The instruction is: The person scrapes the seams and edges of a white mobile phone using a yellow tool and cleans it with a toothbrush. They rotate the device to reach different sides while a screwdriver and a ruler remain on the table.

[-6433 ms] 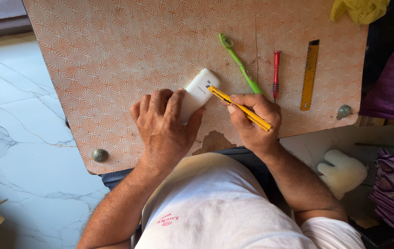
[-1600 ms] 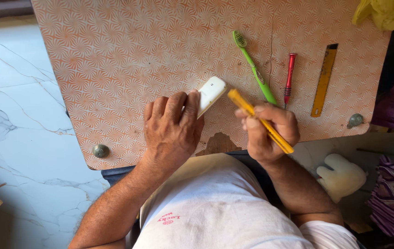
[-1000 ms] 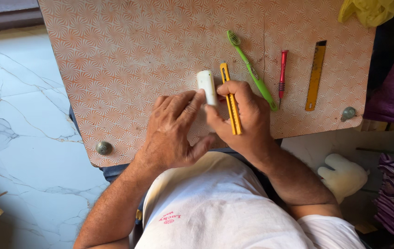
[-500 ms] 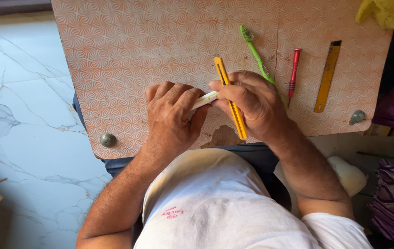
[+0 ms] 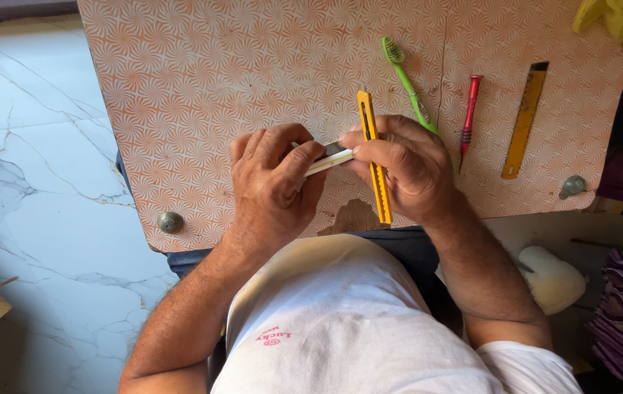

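Hands: the left hand (image 5: 275, 175) is closed around a small white flat piece (image 5: 328, 159), held edge-up above the patterned board (image 5: 202, 80); the right hand (image 5: 406, 171) pinches the other end and also grips a yellow utility knife (image 5: 373, 157).
Progress: the piece is lifted between both hands; no cut or opening can be seen on it, so the work seems unfinished.
Tools aside: a green toothbrush (image 5: 403, 73), a red screwdriver (image 5: 468, 109) and a yellow ruler (image 5: 524, 120) are laid on the board.
Containers: none is seen.
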